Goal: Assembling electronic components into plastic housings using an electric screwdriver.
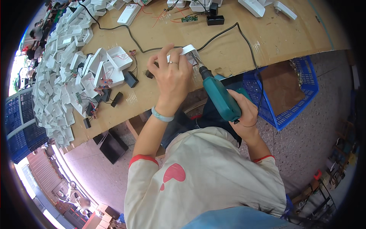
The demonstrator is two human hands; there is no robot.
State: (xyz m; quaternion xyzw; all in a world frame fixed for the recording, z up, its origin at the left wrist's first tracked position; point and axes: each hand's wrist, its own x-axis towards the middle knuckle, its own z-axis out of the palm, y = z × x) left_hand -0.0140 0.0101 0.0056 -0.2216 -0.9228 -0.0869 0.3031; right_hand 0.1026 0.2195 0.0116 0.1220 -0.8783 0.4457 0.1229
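My right hand (246, 114) is wrapped round a green corded glue gun (221, 95) with a black collar and a metal nozzle. The nozzle tip reaches into a small open white plastic case (187, 49) near the table's front edge. With its fingers bent over the left side of that case, my left hand (173, 76) steadies it. What the fingertips press on inside is partly hidden. Just left of this hand lies a small black block (150, 73), partly covered by it.
White plastic shells (61, 72) are heaped along the cardboard-covered table's left side. Nearer me are open cases (118, 57) with wired black blocks (130, 79). A black cord (133, 38) crosses the table. A blue crate (280, 122) stands at right, below the edge.
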